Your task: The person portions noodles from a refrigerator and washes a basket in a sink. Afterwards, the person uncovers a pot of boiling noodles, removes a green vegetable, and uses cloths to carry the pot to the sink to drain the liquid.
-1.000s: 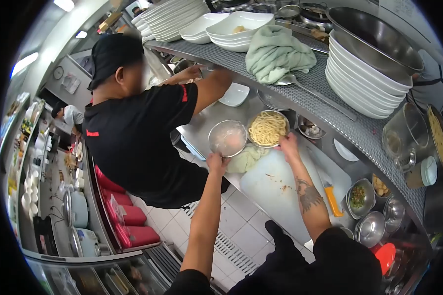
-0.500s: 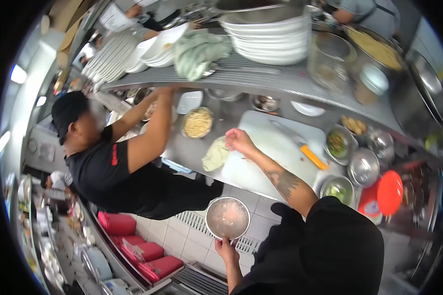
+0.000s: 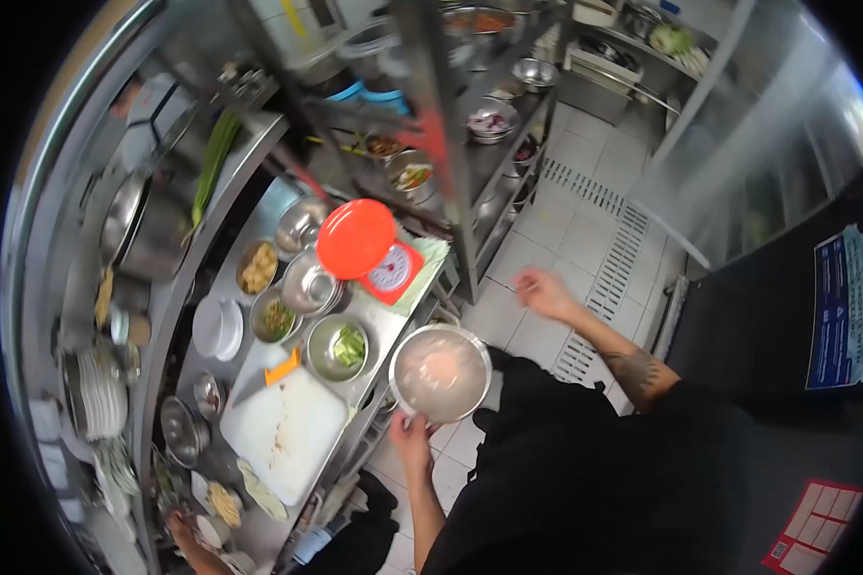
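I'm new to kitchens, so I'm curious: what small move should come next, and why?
Perhaps bring the right hand to the free side of the metal bowl to steady it: only the left hand grips it, the bowl appears to be over the floor, and the right hand looks empty.

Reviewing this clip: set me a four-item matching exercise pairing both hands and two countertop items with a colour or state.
Column one
1. Left hand
2. Kitchen scale
3. Right hand
4. Cutting board

Column two
A. Empty, seen against the tiled floor
B. White and lying flat
C. Gripping a metal bowl at its rim
D. Red, with a round dial

Right pairs: 1-C, 2-D, 3-A, 4-B
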Demonstrator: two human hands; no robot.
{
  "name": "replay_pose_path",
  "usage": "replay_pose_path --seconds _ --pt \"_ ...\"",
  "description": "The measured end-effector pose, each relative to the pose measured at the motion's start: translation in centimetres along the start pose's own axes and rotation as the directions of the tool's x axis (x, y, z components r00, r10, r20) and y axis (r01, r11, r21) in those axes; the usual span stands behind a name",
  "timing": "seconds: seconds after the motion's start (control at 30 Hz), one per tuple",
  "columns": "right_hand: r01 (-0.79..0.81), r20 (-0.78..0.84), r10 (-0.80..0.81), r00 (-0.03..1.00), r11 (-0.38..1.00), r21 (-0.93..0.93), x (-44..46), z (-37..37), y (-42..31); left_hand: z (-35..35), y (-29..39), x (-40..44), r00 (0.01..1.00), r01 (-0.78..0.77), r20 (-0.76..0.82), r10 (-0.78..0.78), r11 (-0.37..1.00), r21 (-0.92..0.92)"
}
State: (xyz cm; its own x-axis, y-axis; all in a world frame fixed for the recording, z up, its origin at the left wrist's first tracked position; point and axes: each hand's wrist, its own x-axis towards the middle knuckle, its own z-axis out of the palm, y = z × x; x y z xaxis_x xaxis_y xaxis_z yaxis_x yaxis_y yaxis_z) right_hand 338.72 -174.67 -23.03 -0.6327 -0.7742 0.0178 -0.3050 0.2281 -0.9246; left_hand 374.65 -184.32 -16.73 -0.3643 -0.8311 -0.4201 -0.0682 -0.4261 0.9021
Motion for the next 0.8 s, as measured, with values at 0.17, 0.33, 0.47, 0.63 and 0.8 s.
replay_pose_path --seconds 0.17,0.33,0.47,0.63,0.8 --pt "-0.305 -0.392 0.239 0.888 0.946 -0.115 2.4 -39.2 14.2 41.3 -7.8 11.6 0.893 0.259 0.36 -0.269 0.963 0.077" --pt "-0.342 -0.498 0.251 0.83 0.935 -0.097 10.2 -74.7 33.7 86.2 -16.7 26.1 0.884 0.341 0.309 -0.352 0.936 0.089" --pt "-0.533 -0.518 0.379 0.767 0.825 -0.187 16.6 -98.9 44.0 114.7 -18.4 36.8 0.955 0.255 0.14 -0.261 0.965 0.063" --pt "-0.569 -0.514 0.487 0.706 0.823 -0.002 28.3 -119.1 52.1 138.9 -15.5 45.6 0.975 0.137 -0.13 -0.179 0.95 -0.281" --pt "-0.582 -0.436 0.493 0.753 0.808 -0.092 52.1 -132.2 60.2 154.6 -17.9 64.8 0.938 0.014 -0.278 -0.207 0.824 -0.567"
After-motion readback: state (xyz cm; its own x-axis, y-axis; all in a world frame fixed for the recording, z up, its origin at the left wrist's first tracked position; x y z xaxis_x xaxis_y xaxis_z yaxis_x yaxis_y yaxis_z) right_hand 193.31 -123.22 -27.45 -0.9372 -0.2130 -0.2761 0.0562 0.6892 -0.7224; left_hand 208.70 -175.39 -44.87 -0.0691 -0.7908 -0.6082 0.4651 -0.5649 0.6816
